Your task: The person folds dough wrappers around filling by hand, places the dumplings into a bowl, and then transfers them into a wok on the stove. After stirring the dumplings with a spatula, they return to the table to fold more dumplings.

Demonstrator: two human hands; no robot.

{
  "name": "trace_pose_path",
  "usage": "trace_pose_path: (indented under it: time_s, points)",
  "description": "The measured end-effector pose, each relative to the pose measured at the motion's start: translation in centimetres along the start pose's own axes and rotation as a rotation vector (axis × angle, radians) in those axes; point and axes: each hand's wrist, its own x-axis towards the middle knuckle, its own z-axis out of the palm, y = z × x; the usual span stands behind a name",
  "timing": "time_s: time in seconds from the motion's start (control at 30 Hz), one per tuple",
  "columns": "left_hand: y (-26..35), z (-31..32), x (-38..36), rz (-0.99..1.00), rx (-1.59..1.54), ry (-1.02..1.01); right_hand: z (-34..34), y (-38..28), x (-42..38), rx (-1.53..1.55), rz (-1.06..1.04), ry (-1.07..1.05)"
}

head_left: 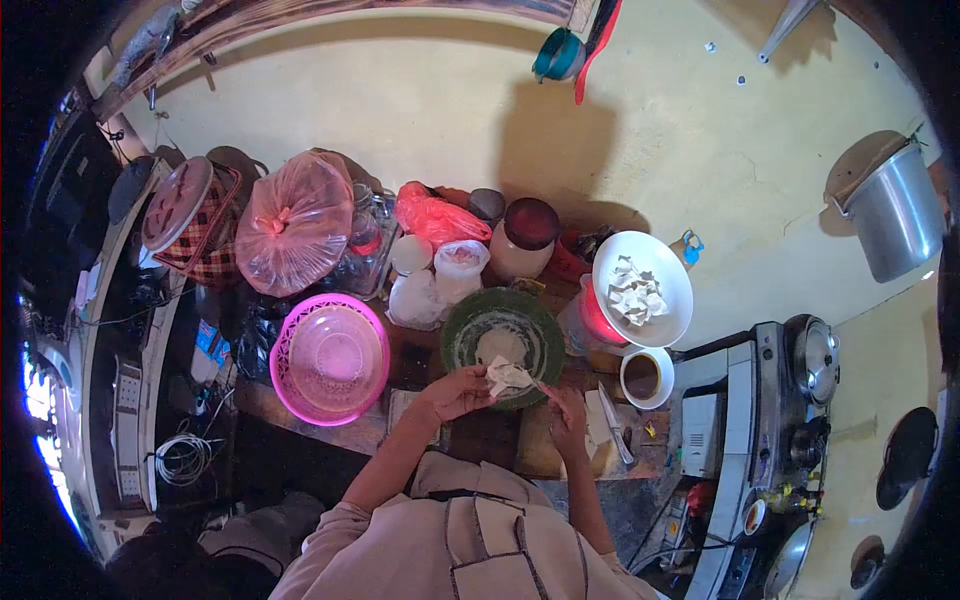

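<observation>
My left hand [462, 393] pinches a white, flour-coated dough piece [508, 374] with irregular, folded edges. The fingertips of my right hand [567, 412] are closed at the right edge of that same piece. Both hands are over the near rim of a dark green bowl [458, 340], which has white flour [500, 345] heaped in its middle and smeared up its sides. Similar crumpled white pieces [637, 292] lie piled in a white bowl [672, 262] at the back right.
A cup of brown liquid [642, 378] and a knife [618, 430] are to the right, near a stove [765, 400]. On the left stands a pink basin [283, 385]. Plastic bags [295, 222], a red-lidded jar [520, 255] and a clear bottle [364, 225] line the back.
</observation>
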Motion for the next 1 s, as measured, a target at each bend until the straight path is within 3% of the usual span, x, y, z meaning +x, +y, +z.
trace_pose_path:
  time_s: [0.17, 0.57, 0.77, 0.87, 1.0]
  points:
    - [0.3, -0.6, -0.1, -0.016, 0.018, -0.073, -0.6, -0.5, 0.3, 0.005, -0.038, 0.046]
    - [1.4, -0.8, -1.4, 0.003, 0.172, 0.014, -2.7, 0.7, 0.1, -0.05, 0.005, 0.057]
    - [1.8, -0.6, -1.6, 0.019, 0.277, 0.098, -1.3, 2.8, 0.1, -0.318, 0.206, -0.041]
    - [1.3, -1.3, -0.7, 0.029, 0.245, 0.074, -0.4, -0.5, 2.4, -0.699, -0.036, 0.145]
    - [1.7, 1.2, -1.1, 0.017, 0.268, 0.015, 1.5, -1.7, 3.3, -0.298, -0.099, 0.173]
